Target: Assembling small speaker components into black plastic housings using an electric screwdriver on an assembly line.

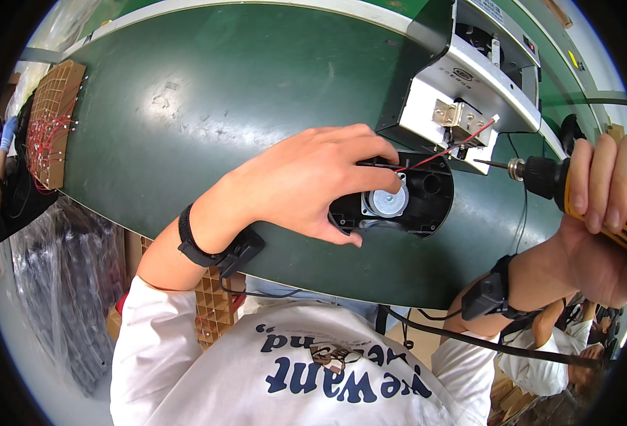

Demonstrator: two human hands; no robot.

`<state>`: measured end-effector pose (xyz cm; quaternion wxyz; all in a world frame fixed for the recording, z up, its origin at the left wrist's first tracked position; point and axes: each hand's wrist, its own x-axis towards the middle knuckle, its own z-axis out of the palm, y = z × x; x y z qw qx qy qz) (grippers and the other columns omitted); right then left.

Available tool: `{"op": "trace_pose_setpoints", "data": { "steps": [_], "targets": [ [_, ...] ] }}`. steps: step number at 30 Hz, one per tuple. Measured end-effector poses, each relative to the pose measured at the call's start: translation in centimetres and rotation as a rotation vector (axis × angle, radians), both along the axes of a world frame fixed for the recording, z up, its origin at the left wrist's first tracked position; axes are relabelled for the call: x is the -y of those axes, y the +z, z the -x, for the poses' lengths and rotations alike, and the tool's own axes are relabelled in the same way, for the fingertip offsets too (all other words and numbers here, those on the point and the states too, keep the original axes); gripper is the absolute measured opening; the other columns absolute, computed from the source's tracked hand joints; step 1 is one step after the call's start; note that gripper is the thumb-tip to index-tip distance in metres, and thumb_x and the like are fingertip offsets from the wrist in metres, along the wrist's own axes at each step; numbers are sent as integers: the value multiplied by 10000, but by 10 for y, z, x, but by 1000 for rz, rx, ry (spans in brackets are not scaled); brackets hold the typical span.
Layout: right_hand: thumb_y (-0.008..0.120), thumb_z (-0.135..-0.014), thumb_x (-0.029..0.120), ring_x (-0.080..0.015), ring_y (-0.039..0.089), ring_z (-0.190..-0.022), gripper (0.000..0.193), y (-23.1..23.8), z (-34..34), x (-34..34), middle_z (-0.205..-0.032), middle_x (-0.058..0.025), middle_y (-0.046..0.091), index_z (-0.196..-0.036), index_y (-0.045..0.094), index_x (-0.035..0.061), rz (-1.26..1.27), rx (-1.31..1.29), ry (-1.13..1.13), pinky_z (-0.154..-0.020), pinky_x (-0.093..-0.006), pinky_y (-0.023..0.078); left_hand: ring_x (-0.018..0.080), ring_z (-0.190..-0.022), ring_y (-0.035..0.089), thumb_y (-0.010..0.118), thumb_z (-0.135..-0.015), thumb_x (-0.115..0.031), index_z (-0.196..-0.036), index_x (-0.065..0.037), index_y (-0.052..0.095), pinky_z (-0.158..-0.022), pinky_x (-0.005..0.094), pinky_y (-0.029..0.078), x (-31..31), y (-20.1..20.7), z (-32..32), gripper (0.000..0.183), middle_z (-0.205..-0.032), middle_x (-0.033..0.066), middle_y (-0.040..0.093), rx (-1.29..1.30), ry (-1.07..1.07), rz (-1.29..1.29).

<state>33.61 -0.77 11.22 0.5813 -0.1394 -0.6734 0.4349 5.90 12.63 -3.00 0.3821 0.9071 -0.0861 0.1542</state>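
My left hand grips a black plastic housing on the green table, its thumb at the near edge and fingers over the far side. Inside the housing sits a round silver speaker, with a fingertip touching its rim. A red and black wire runs from the housing up to a small white connector. My right hand is wrapped round a black and orange electric screwdriver. Its bit points left, close to the front of a silver and black screw feeder, apart from the housing.
The green table curves across the view. At its left end stands a divided cardboard box with red wires. Clear plastic bags lie below it. A black cable crosses near my right arm. Another person is at lower right.
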Motion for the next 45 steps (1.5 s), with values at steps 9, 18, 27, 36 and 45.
{"op": "trace_pose_setpoints", "data": {
  "steps": [9, 18, 27, 36, 45],
  "targets": [
    [484, -1091, 361, -199, 525, -655, 475, 3, -16, 33, -878, -126, 572, -1483, 417, 101, 110, 139, -210, -603, -386, 489, 355, -1143, 617, 941, -645, -315, -1130, -115, 729, -935, 450, 529, 3, 3, -1, 566, -1313, 129, 641, 9, -14, -24],
    [578, -1007, 304, -115, 468, -664, 413, 7, -24, 73, -847, -39, 527, -1348, 550, 73, 181, 205, -391, -626, -292, 417, 349, -1117, 616, 934, -651, -285, -1097, -125, 743, -911, 447, 515, 4, 0, -3, 511, -1306, 131, 645, 22, -21, -34],
    [611, -967, 128, -141, 447, -695, 453, -17, 48, 90, -800, -36, 454, -1374, 466, -8, 223, 207, -1026, -674, -323, 412, 338, -1101, 619, 920, -651, -266, -1158, -97, 686, -904, 446, 522, 3, -7, 0, 583, -1285, 106, 651, 58, 14, 7],
    [670, -947, -70, -157, 591, -673, 352, -92, 93, 81, -819, -88, 616, -1213, 459, 24, 298, 165, -1297, -655, -303, 536, 335, -1126, 621, 944, -602, -222, -1208, -84, 598, -928, 438, 519, 1, -9, -4, 711, -1236, 87, 655, 70, 1, 65],
    [817, -797, -122, -171, 582, -828, 373, -123, 111, 69, -913, -88, 654, -905, 518, 74, 445, 367, -1178, -832, -303, 476, 328, -1161, 627, 944, -622, -262, -1231, -98, 599, -944, 436, 522, 0, -11, -6, 719, -1226, 85, 662, 55, 13, 82]
  ]
}}
